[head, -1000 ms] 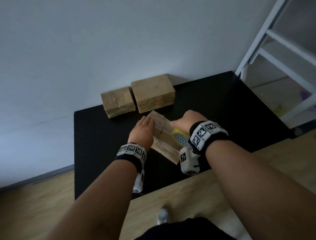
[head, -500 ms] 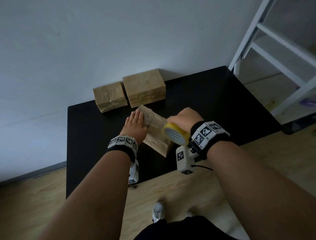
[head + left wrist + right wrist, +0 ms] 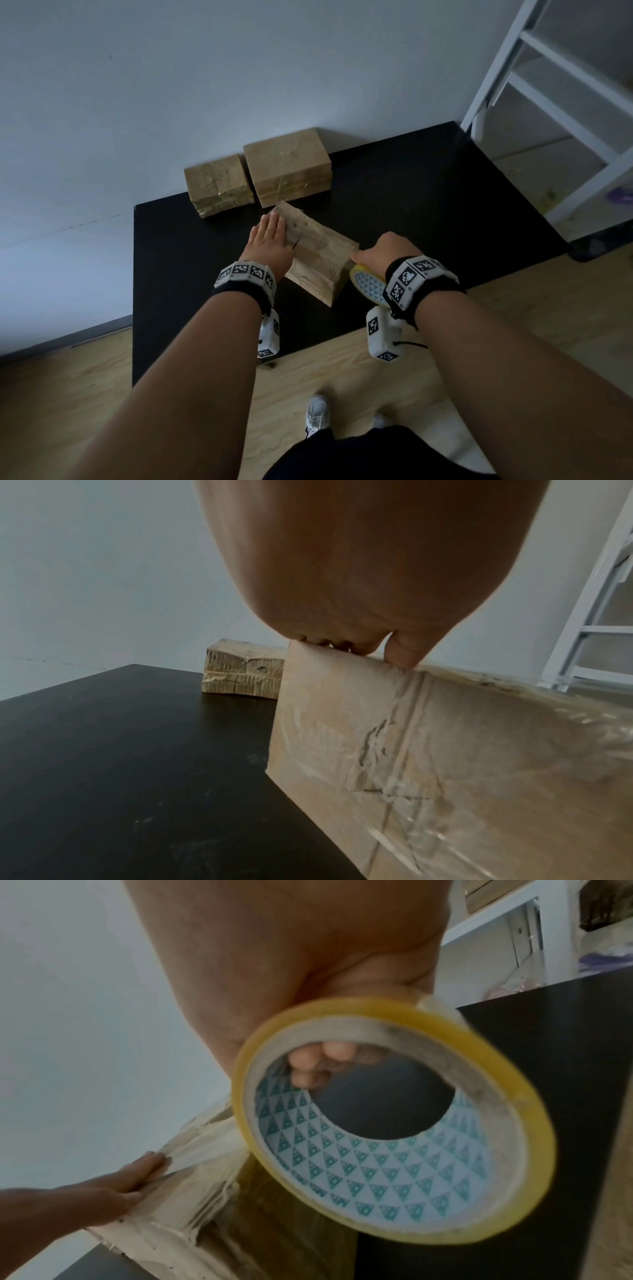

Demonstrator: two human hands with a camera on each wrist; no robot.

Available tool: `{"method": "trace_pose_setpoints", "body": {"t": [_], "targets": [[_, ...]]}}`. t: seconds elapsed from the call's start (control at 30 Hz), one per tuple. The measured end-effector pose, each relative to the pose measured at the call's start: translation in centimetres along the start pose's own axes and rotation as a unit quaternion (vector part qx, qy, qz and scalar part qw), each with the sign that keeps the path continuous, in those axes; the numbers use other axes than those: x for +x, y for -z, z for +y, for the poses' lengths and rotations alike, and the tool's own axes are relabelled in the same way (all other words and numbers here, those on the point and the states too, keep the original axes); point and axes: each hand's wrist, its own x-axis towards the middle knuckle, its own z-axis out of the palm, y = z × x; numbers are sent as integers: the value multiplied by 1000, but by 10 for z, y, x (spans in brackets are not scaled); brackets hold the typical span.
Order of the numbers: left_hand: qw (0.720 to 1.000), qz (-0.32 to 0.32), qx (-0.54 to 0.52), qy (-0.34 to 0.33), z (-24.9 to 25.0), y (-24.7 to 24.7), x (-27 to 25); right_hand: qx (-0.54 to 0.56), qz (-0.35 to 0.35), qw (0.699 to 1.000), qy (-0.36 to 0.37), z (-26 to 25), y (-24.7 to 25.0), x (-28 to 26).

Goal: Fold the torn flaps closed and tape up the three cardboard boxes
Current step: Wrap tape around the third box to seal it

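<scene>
A worn cardboard box [image 3: 317,257] lies slantwise in the middle of the black table [image 3: 428,205]. My left hand [image 3: 269,240] lies flat on its top at the far left end, fingers straight, pressing the flaps down [image 3: 342,645]. My right hand [image 3: 387,248] is at the box's right edge and grips a yellow tape roll [image 3: 368,286] with a teal-patterned core [image 3: 394,1123]; two fingers curl through the core. Clear tape runs from the roll across the box top [image 3: 202,1148] toward my left hand [image 3: 113,1191]. Two taped boxes, a small one [image 3: 217,183] and a larger one [image 3: 287,164], stand by the wall.
The table stands against a pale wall, with wooden floor around it. A white ladder-like frame [image 3: 561,113] rises at the back right. My shoes [image 3: 317,409] show below the table's front edge. Bare table surface spreads to the right of the box [image 3: 548,1042].
My right hand has pulled the tape roll rightward across the box top and down past its right edge. My left hand has stayed flat on the box's left end.
</scene>
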Motion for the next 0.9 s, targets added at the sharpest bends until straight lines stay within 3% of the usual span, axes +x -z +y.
{"method": "trace_pose_setpoints", "body": {"t": [0.33,0.5,0.7,0.9], "targets": [[994,97,3,-40,14,-14,-11,-1,5,1000,6,-4,2,1],[998,36,-15,-39,17,-13,-8,-3,-2,1000,13,-4,-2,-1],[999,19,12,-37,20,-9,-13,-8,0,999,31,-3,-6,-4],[992,103,28,-61,32,-15,-25,-16,20,998,49,0,-2,-7]]}}
